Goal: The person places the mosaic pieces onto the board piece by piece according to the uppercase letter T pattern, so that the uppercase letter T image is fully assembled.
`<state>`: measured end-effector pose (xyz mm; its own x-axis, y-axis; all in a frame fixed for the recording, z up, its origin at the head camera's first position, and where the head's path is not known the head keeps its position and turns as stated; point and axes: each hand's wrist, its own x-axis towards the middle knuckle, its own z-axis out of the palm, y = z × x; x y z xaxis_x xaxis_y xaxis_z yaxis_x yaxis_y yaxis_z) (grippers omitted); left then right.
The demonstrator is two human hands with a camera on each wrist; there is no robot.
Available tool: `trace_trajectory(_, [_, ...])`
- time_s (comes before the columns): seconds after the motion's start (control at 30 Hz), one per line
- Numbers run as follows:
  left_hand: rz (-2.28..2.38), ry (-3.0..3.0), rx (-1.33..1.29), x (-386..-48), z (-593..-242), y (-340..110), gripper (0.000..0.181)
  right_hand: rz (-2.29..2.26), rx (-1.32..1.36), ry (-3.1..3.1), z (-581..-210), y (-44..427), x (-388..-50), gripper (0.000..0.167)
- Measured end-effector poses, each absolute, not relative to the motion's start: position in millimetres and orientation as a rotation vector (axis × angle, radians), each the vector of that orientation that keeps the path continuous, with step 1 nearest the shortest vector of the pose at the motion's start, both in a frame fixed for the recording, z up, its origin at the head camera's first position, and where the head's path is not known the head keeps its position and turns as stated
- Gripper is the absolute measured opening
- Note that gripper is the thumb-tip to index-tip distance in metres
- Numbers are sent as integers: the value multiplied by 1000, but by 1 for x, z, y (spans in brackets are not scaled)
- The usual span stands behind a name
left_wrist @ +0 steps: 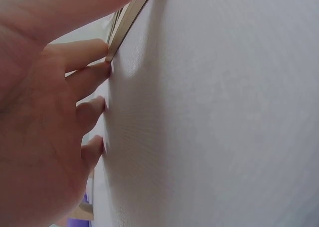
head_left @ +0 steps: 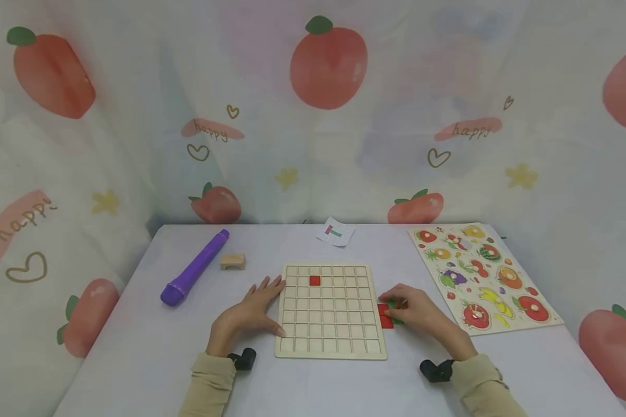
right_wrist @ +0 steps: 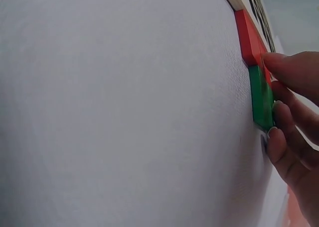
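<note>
A pale wooden grid board (head_left: 331, 313) lies in the middle of the table, with one red square (head_left: 315, 281) in its second row. My left hand (head_left: 253, 311) touches the board's left edge, fingers straight and spread, thumb near the lower corner. Against the right edge lies a red block (head_left: 386, 320), flat on the table. Beside it is a green block (right_wrist: 260, 95), partly covered by my right hand (head_left: 414, 307). The right thumb (right_wrist: 279, 62) reaches the red block's top, while curled fingers grip around the green one; the exact contact is partly hidden.
To the left lie a purple toy microphone (head_left: 195, 269) and a small wooden arch block (head_left: 233, 262). A paper card (head_left: 336, 231) with a red and green pattern is at the back. A fruit puzzle board (head_left: 485, 281) occupies the right side.
</note>
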<state>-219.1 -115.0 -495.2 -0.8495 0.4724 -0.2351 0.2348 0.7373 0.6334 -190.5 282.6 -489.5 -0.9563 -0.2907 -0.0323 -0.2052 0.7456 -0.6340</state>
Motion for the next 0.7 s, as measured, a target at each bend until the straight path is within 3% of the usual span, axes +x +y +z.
trace_trajectory(0.7, [866,2544,584,-220,-495,-116,117,-987,-353,2787,-489,278,-193,16])
